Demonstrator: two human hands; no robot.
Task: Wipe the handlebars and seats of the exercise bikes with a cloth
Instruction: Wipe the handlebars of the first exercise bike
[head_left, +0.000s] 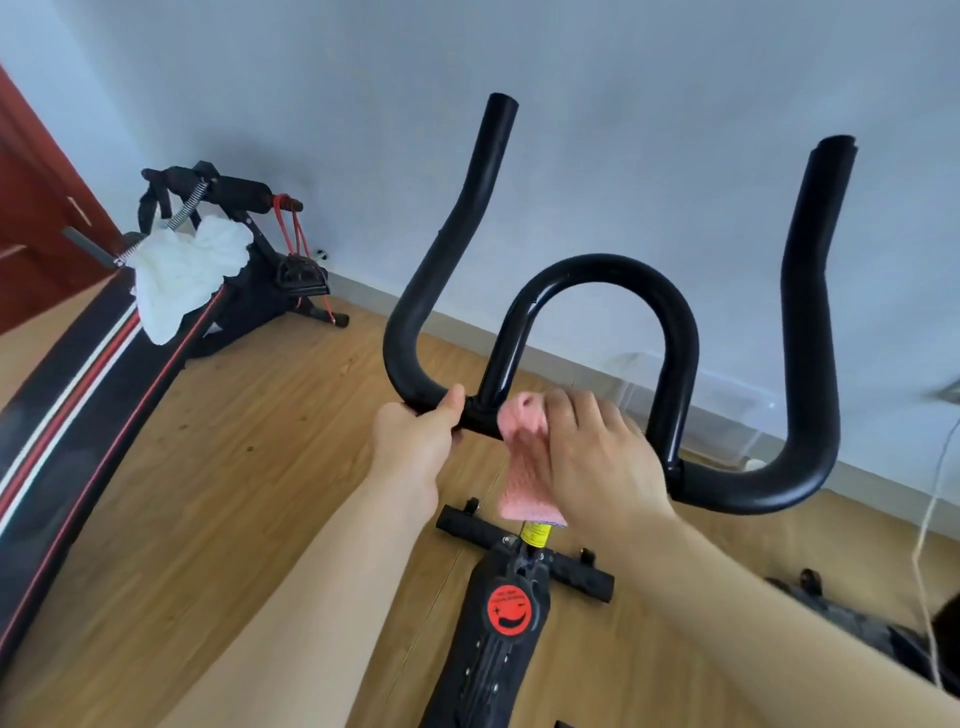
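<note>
At your 9 to 10 o'clock a curved black board with red and white stripes (78, 395) runs along the left edge, and at its far end 1 white cloth (189, 270) is draped over a black folded exercise frame (244, 260) with a metal spring and red cords. Behind that, a dark red door (36, 208) fills the corner.

Your left hand (415, 441) sits at about 11 o'clock, fingers and thumb curled around the straight crossbar of the black handlebar (602, 270), just left of where the centre loop joins. Touching the bar just right of that joint, 1 pink cloth (524, 457) is folded over the crossbar and hangs down, with your right hand (597, 457) at 12 o'clock closed around cloth and bar together; the hand is a little blurred.

The handlebar has 2 outer horns rising at 11 and 1 o'clock plus 1 centre loop, with open air above them against the pale wall (675, 104).

Below your hands, at 6 o'clock, the bike's post (498, 649) carries 1 round red sticker (510, 610) with a smiling face; its small writing is unreadable, as is the yellow label just above. The wood floor (234, 493) lies open on both sides of the post. A thin cord (930, 519) hangs at 3 o'clock
</note>
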